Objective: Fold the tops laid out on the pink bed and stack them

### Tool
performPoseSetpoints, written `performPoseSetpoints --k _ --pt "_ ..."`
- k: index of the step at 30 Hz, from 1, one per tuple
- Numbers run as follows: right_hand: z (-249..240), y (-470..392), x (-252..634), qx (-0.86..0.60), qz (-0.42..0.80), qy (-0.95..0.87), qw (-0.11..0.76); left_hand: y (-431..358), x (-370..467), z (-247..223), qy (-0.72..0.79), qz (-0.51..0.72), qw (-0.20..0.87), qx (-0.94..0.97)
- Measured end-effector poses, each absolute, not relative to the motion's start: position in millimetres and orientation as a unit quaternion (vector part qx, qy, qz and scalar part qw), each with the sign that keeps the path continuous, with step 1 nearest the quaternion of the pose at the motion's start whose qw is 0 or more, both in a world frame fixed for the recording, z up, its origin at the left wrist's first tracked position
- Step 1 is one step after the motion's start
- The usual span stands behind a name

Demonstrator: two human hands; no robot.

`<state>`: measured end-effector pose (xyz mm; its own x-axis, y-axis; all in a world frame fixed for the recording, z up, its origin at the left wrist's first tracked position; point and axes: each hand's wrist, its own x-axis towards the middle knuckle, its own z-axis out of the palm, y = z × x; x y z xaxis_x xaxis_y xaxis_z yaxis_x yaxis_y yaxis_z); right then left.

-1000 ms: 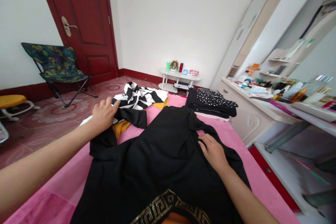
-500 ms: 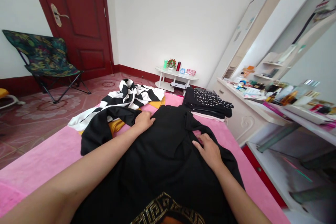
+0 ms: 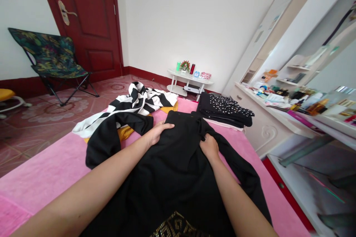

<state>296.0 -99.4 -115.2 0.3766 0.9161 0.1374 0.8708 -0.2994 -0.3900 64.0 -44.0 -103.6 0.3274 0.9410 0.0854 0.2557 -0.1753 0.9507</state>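
A black long-sleeved top (image 3: 178, 163) lies spread in front of me on the pink bed cover (image 3: 61, 161). My left hand (image 3: 158, 133) grips its left edge near the collar, thumb on top and fingers tucked underneath. On the other side, my right hand (image 3: 210, 147) is closed on the cloth by the right shoulder, its fingertips partly hidden in the fabric. One sleeve bends out to the left; the other runs down along the right. A gold geometric pattern (image 3: 176, 226) shows at the bottom edge; I cannot tell which garment bears it.
Beyond the left sleeve lies a rumpled black-and-white garment (image 3: 139, 100) with mustard cloth (image 3: 125, 133) under it. A stack of folded dark clothes (image 3: 225, 109) sits at the far right corner. A dresser crowded with bottles (image 3: 314, 107) flanks the bed on the right.
My left hand has turned, bringing its thumb over the top's edge. My right hand has moved inward and up and closed on the cloth. The right sleeve now lies farther out.
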Motion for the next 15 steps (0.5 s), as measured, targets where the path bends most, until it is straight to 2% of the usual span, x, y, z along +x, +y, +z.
performPoseSetpoints --k 4,6,8,10,12,15 --pt "-130 -97 304 -0.775 0.065 -0.54 0.323 -49 63 -95 0.339 0.397 0.685 0.507" --pt "-131 -96 314 -0.736 0.074 -0.521 0.427 -45 59 -93 0.317 0.426 0.726 0.436" --pt "-127 -96 330 -0.687 0.048 -0.472 0.551 -37 51 -93 0.345 0.497 0.684 0.407" --pt "-122 -98 348 -0.648 -0.009 -0.407 0.644 -26 40 -96 0.388 0.583 0.598 0.389" --pt "-120 -101 365 -0.622 -0.046 -0.361 0.694 -18 32 -101 0.437 0.617 0.486 0.438" --pt "-125 -104 377 -0.621 -0.04 -0.34 0.705 -19 30 -101 0.474 0.565 0.324 0.593"
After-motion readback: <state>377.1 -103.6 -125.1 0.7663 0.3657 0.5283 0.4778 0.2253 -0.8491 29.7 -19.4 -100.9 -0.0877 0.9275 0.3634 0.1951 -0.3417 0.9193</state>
